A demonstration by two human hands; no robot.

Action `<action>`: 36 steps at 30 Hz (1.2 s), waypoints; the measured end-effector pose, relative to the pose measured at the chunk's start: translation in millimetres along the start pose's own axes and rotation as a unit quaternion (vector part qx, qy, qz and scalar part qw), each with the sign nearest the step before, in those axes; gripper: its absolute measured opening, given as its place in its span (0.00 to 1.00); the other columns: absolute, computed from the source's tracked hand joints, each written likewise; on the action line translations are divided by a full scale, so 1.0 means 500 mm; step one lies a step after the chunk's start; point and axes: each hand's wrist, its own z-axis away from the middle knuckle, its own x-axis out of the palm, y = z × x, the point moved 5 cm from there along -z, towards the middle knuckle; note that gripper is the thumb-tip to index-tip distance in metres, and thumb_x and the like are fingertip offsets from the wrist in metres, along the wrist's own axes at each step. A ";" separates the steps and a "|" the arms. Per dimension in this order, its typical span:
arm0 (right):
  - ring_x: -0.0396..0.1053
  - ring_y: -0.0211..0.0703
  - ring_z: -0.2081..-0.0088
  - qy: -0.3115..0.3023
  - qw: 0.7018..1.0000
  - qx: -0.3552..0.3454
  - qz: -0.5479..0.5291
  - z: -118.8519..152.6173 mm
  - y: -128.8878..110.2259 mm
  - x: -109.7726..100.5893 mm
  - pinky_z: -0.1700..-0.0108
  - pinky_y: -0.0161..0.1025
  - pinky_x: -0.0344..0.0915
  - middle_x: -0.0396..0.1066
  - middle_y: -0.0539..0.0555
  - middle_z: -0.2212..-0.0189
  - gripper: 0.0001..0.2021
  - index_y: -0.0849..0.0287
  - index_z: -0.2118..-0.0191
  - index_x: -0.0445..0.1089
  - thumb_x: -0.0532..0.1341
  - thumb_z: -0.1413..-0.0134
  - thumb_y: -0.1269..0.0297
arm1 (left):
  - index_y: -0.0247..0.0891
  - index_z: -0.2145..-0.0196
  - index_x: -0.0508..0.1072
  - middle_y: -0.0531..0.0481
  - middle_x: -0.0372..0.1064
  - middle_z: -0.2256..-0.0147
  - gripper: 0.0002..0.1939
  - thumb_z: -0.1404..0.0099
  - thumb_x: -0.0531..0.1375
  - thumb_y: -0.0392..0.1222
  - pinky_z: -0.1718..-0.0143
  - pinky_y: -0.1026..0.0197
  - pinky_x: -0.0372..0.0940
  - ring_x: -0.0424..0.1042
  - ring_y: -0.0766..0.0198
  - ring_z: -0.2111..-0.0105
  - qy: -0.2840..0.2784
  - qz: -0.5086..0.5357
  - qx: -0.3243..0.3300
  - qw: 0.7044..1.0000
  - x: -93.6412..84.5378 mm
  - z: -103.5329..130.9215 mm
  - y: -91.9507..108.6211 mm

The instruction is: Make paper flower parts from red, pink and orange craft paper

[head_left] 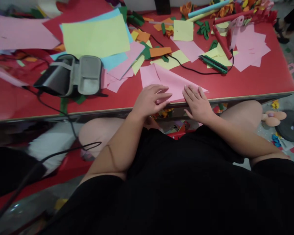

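Observation:
A pink sheet of paper (pixel 165 76), folded over along a slanting edge, lies at the front edge of the red table. My left hand (pixel 153 100) is over its near left part, fingers stretched and slightly apart; whether all the fingertips touch the paper I cannot tell. Flat on the sheet's right part rests my right hand (pixel 197 102), fingers extended and thumb out to the side. Neither hand grips anything. Just beyond the sheet are an orange paper strip (pixel 160 52) and a green utility knife (pixel 213 64).
A grey case (pixel 89 75) with a black device stands open at left, its cable trailing off the red table (pixel 122 99). Yellow sheets (pixel 95 36) lie behind it. A pink glue gun (pixel 235 31) stands at right near cut pink papers (pixel 251 49). Another person sits at left.

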 end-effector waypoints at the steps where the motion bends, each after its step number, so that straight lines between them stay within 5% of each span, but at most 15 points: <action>1: 0.47 0.74 0.13 0.000 1.000 0.003 -0.002 0.000 -0.002 0.000 0.13 0.79 0.39 0.49 0.67 0.13 0.56 0.57 0.09 0.32 0.65 0.31 0.63 | 0.54 0.41 0.87 0.47 0.82 0.32 0.22 0.19 0.60 0.63 0.27 0.38 0.70 0.80 0.47 0.33 0.004 0.002 0.001 1.000 0.000 0.000 0.000; 11: 0.48 0.71 0.12 -0.035 0.999 0.001 0.011 0.012 -0.018 0.000 0.12 0.74 0.38 0.50 0.67 0.13 0.46 0.63 0.12 0.49 0.63 0.29 0.60 | 0.55 0.43 0.88 0.50 0.81 0.31 0.18 0.24 0.65 0.58 0.23 0.36 0.68 0.78 0.46 0.29 -0.006 0.024 -0.006 1.000 0.002 0.008 -0.013; 16: 0.44 0.71 0.12 -0.027 1.000 0.000 0.012 0.010 -0.014 0.006 0.13 0.78 0.32 0.49 0.70 0.13 0.44 0.70 0.14 0.51 0.60 0.30 0.60 | 0.49 0.40 0.87 0.45 0.80 0.30 0.24 0.24 0.65 0.60 0.21 0.33 0.65 0.78 0.43 0.28 -0.011 0.020 -0.016 1.000 -0.001 0.013 -0.009; 22: 0.46 0.70 0.12 -0.042 0.999 0.008 0.029 0.002 -0.020 0.004 0.13 0.76 0.35 0.50 0.70 0.13 0.44 0.71 0.14 0.51 0.60 0.29 0.61 | 0.46 0.33 0.83 0.44 0.76 0.27 0.33 0.26 0.64 0.65 0.20 0.32 0.64 0.75 0.42 0.25 -0.015 0.015 -0.010 1.000 0.004 0.012 -0.010; 36: 0.50 0.71 0.14 -0.026 0.999 -0.004 0.027 0.004 -0.016 0.007 0.15 0.75 0.42 0.55 0.66 0.14 0.41 0.64 0.13 0.53 0.58 0.27 0.59 | 0.49 0.40 0.88 0.46 0.81 0.31 0.23 0.23 0.67 0.62 0.23 0.32 0.68 0.80 0.43 0.31 0.025 0.023 -0.015 0.999 0.010 0.016 -0.024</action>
